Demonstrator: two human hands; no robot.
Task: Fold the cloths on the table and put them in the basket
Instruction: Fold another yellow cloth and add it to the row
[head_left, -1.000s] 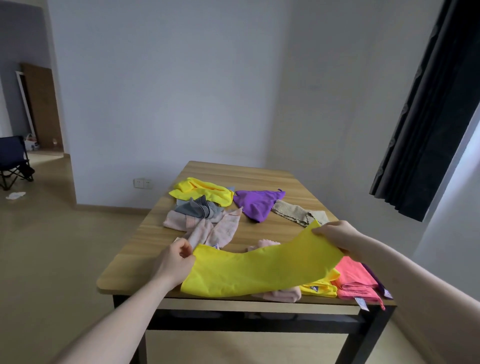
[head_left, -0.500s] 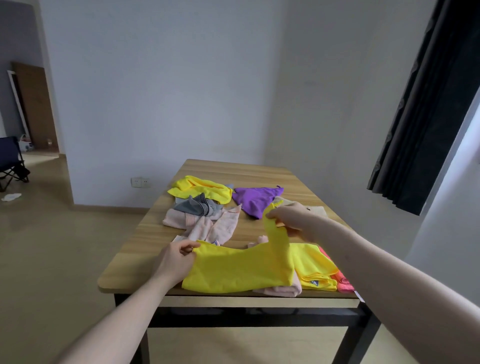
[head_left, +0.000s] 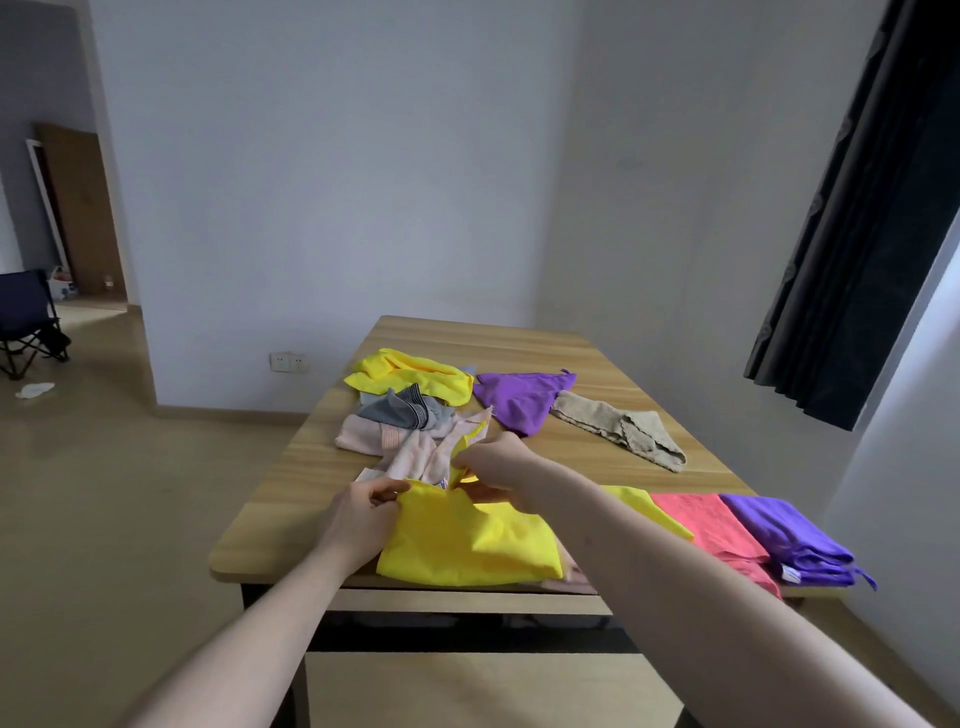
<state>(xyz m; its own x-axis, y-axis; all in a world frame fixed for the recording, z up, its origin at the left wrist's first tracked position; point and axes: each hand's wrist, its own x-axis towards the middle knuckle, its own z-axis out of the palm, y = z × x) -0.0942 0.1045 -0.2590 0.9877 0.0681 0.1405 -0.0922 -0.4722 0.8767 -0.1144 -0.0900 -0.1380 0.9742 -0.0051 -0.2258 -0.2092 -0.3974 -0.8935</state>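
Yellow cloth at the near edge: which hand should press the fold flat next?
Probably the right hand: it holds the folded-over end above the yellow cloth, while the left hand pins the left corner.

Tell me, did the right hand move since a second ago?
Yes. The right hand carried the yellow cloth's end leftward across the table, to near the left hand.
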